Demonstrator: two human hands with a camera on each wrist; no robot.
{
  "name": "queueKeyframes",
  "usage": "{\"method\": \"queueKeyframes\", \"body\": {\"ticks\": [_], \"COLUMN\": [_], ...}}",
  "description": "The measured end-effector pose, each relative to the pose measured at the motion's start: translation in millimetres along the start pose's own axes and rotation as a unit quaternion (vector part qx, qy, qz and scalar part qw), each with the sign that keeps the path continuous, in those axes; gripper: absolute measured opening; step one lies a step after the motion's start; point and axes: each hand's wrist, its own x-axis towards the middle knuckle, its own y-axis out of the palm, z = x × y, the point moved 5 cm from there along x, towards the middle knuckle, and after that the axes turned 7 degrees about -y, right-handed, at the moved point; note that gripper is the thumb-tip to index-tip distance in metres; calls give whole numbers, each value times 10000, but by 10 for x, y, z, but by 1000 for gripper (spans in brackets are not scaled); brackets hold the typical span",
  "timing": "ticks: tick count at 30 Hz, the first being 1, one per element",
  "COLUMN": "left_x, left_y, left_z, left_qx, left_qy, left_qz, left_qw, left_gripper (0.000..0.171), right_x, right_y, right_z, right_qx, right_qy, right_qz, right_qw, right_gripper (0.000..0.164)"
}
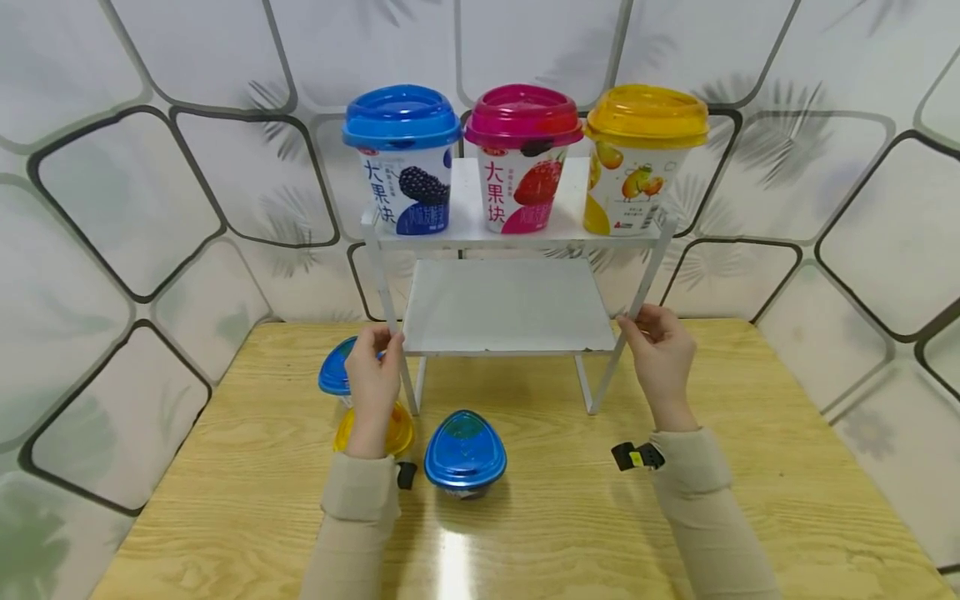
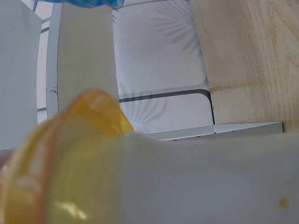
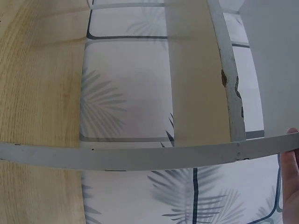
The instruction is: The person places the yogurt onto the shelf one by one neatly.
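Note:
A white two-tier rack (image 1: pixel 510 308) stands on the wooden table. My left hand (image 1: pixel 373 379) pinches its left front leg at about the height of the lower shelf. On the other side, my right hand (image 1: pixel 663 358) grips the right front leg between thumb and fingers; in the right wrist view its fingertips (image 3: pixel 292 163) lie against that bar. Three yogurt cups line the top shelf: a blue-lidded one (image 1: pixel 405 167), a pink-lidded one (image 1: pixel 521 158) and a yellow-lidded one (image 1: pixel 641 158). The lower shelf is bare.
A blue-lidded cup (image 1: pixel 465 454) stands on the table before the rack. Beneath my left wrist is a yellow-lidded cup (image 1: pixel 401 433), blurred and close in the left wrist view; behind it another blue-lidded cup (image 1: pixel 335 371) is partly hidden. Patterned panels (image 1: pixel 232 175) enclose the table.

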Motion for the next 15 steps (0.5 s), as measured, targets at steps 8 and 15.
{"method": "queueKeyframes", "body": {"ticks": [8, 15], "left_x": [-7, -15], "left_y": [-1, -12], "left_z": [-18, -21], "left_qx": [-56, -52], "left_qy": [-2, 86], "left_qz": [33, 34], "left_qw": [10000, 9999], "left_gripper": [11, 12], "right_x": [4, 20], "right_y": [-41, -36], "right_z": [-227, -243], "right_qx": [-621, -629], "right_qy": [-125, -107], "right_qz": [33, 101], "right_qw": [9980, 9979], "right_gripper": [17, 15]}}
